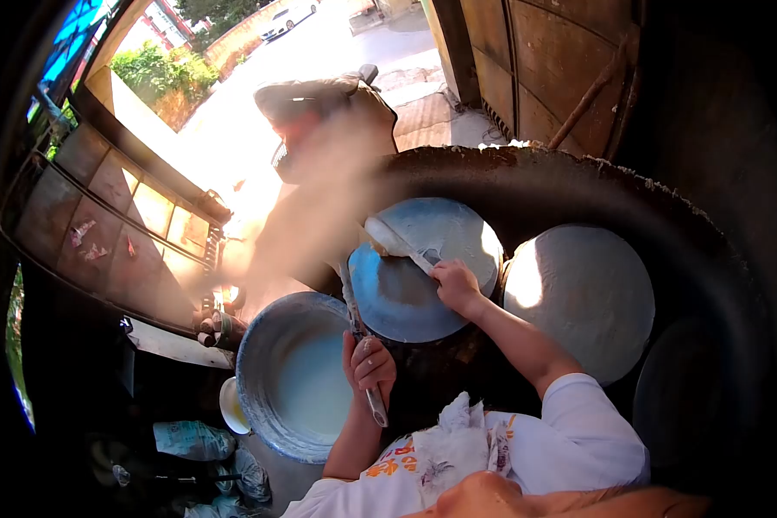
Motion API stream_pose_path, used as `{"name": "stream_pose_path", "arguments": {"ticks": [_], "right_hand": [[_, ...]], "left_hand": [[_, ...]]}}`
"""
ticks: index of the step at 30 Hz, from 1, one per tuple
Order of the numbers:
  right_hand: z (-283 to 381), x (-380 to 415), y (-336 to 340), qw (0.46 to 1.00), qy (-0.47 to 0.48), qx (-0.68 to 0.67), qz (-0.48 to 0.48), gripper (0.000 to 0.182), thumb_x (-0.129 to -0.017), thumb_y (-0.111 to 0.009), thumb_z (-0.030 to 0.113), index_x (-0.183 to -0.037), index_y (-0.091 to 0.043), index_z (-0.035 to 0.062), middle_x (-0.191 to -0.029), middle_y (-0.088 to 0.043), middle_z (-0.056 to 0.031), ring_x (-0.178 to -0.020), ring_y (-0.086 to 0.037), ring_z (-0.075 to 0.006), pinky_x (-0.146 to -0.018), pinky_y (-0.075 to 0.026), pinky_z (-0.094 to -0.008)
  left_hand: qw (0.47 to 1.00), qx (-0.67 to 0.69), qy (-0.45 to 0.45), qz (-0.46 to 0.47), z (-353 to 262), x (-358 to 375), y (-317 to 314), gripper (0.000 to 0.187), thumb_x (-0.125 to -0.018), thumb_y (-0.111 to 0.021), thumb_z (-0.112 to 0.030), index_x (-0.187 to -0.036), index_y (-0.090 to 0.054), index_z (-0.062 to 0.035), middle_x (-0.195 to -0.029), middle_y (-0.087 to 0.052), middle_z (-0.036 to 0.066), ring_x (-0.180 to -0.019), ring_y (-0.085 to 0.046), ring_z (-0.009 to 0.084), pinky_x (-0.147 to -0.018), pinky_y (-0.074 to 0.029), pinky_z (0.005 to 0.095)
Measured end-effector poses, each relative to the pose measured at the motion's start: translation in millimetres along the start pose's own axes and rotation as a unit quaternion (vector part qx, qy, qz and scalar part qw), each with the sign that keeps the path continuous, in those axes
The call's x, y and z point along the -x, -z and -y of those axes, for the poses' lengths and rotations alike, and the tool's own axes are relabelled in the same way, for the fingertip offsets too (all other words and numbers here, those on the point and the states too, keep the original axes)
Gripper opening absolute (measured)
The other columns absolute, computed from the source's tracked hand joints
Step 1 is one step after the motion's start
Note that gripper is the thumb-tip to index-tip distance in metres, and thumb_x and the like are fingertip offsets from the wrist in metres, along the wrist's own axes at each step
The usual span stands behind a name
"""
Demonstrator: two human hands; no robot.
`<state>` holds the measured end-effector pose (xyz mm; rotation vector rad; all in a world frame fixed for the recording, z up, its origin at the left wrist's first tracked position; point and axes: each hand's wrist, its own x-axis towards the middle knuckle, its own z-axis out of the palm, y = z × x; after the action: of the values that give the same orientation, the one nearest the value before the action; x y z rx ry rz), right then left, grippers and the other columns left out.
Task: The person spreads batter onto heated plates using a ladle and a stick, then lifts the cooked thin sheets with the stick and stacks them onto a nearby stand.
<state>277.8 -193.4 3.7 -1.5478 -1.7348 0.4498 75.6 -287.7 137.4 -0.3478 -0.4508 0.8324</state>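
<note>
One scraper [399,242] lay over a round griddle plate [406,302]

The right hand [457,287] had its fingers closed around the scraper's handle, the blade slanting toward the plate's upper-left edge, apparently in contact. The left hand [371,367] gripped a long-handled tool [352,309], fingers wrapped around the shaft, its upper end near the plate. The plate, beyond both hands, showed a pale layer [445,226] on its far part and a blue-grey area nearer. A deep basin [262,354] of milky liquid [319,375] stood to its left; a second round plate [591,302] stood to its right.

The step in hand looked like spreading or scraping the layer; which, one could not tell. The next stroke seemed to call for a low blade angle and even pressure along the rim
</note>
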Motion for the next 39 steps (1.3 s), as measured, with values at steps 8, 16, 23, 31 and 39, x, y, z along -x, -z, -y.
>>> {"name": "stream_pose_path", "arguments": {"ticks": [8,16,23,31,39], "right_hand": [[-59,-34,55,0.999,0.034,-0.030,0.001,0.023,-0.067,-0.060,0.001,-0.087,-0.071,0.0057,-0.088,-0.067,-0.0099,-0.088,-0.062,-0.0281,-0.079,-0.048,-0.0379],[-25,-11,50,0.987,0.079,-0.081,0.111,0.027,-0.066,-0.062,0.002,-0.091,-0.071,0.0084,-0.092,-0.068,-0.0044,-0.095,-0.057,-0.0278,-0.083,-0.047,-0.0369],[-52,-62,26,0.983,0.125,-0.030,0.128,0.027,-0.064,-0.063,0.001,-0.087,-0.071,0.0123,-0.096,-0.066,-0.0014,-0.097,-0.056,-0.0250,-0.086,-0.046,-0.0345],[-46,-37,84,0.957,0.134,-0.163,0.199,0.023,-0.061,-0.067,0.002,-0.083,-0.072,0.0069,-0.087,-0.068,-0.0083,-0.088,-0.062,-0.0266,-0.082,-0.048,-0.0346],[-69,-72,60,0.931,0.148,-0.143,0.303,0.038,-0.059,-0.066,-0.003,-0.096,-0.070,0.0063,-0.094,-0.068,-0.0065,-0.083,-0.062,-0.0210,-0.069,-0.049,-0.0286]], "left_hand": [[0.991,-0.028,-0.032,-0.128,-41,-11,40,0.045,-0.098,-0.041,-0.031,-0.059,-0.036,-0.0102,-0.049,-0.032,-0.002,-0.036,-0.038,0.0066,-0.037,-0.039,0.0205],[0.988,-0.095,-0.050,-0.112,-13,13,-3,0.046,-0.099,-0.037,-0.037,-0.060,-0.036,-0.0120,-0.049,-0.032,-0.004,-0.033,-0.036,0.0055,-0.035,-0.036,0.0205],[0.973,-0.069,-0.113,-0.189,-55,-2,26,0.045,-0.099,-0.037,-0.035,-0.062,-0.037,-0.0108,-0.052,-0.034,-0.003,-0.037,-0.039,0.0076,-0.038,-0.038,0.0234],[0.952,-0.225,-0.131,-0.162,-1,26,-68,0.044,-0.100,-0.034,-0.035,-0.064,-0.037,-0.0113,-0.053,-0.036,-0.003,-0.037,-0.038,0.0071,-0.036,-0.036,0.0246],[0.933,-0.144,-0.169,-0.282,-63,46,-61,0.033,-0.101,-0.030,-0.039,-0.115,-0.052,-0.0191,-0.059,-0.035,-0.004,-0.042,-0.039,0.0064,-0.041,-0.039,0.0231]]}}
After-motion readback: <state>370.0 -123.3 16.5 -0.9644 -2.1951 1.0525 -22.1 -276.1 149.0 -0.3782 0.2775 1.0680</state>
